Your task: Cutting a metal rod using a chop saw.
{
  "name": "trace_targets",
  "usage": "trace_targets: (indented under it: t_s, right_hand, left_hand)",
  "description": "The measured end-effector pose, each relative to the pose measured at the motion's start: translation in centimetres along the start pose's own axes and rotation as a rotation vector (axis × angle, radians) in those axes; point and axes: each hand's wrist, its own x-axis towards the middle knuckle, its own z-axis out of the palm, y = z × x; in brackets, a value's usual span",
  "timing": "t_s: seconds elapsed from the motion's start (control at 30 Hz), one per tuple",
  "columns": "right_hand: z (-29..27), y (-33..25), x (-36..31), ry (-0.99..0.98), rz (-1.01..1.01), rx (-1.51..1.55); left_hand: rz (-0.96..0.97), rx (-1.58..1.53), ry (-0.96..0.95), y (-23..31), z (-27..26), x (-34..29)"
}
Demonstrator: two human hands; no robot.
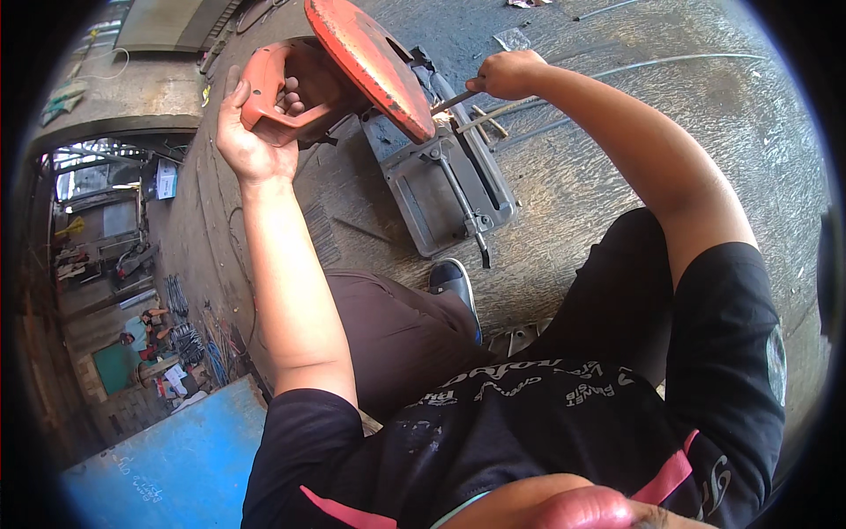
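Note:
My left hand [256, 150] is closed around the orange handle [266, 75] of a cut-off saw, its fingers showing through the loop. The saw's round orange blade guard [374, 66] is scuffed and hides most of the blade. Below it lies the grey saw base [410, 207], which carries a clamp screw [456, 187]. To the right of the guard, my right hand [509, 75] grips a metal bar [454, 103], whose far end reaches in by the guard's lower edge. A small bright glow shows there. How the bar meets the blade is hidden.
Thin rods [670, 62] stretch across the worn floor [599, 150] to the right, and short pieces [490, 122] lie beside the base. My shoe [454, 284] is close to the saw. A blue panel [176, 458] stands at lower left; another person [141, 331] is far off left.

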Motion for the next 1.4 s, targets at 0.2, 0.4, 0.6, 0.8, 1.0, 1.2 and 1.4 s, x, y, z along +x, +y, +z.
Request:
trace_targets:
  t_s: [0.2,0.4,0.6,0.8,1.0,1.2,1.4]
  right_hand:
    - [0.1,0.0,0.4,0.011,0.005,-0.003]
    - [0.1,0.1,0.3,0.03,-0.008,0.001]
    - [-0.2,0.1,0.0,0.016,-0.026,-0.013]
    - [-0.6,-0.1,-0.4,0.018,-0.021,0.011]
    - [-0.2,-0.1,-0.4,0.027,-0.024,-0.01]
    - [-0.4,-0.1,0.0,-0.003,-0.004,0.001]
    - [-0.1,0.3,0.1,0.018,-0.013,0.02]
  left_hand:
    - [-0.01,-0.02,-0.014,0.0,-0.4,0.1]
    - [-0.019,-0.051,-0.06,0.0,-0.3,0.1]
    - [-0.017,-0.068,-0.056,0.1,-0.2,0.1]
    - [-0.009,-0.023,-0.018,0.1,-0.7,0.2]
    - [-0.012,-0.048,-0.039,0.0,0.1,-0.1]
    - [-0.009,0.0,-0.049,0.2,-0.7,0.3]
    - [-0.054,-0.017,-0.081,0.3,-0.4,0.2]
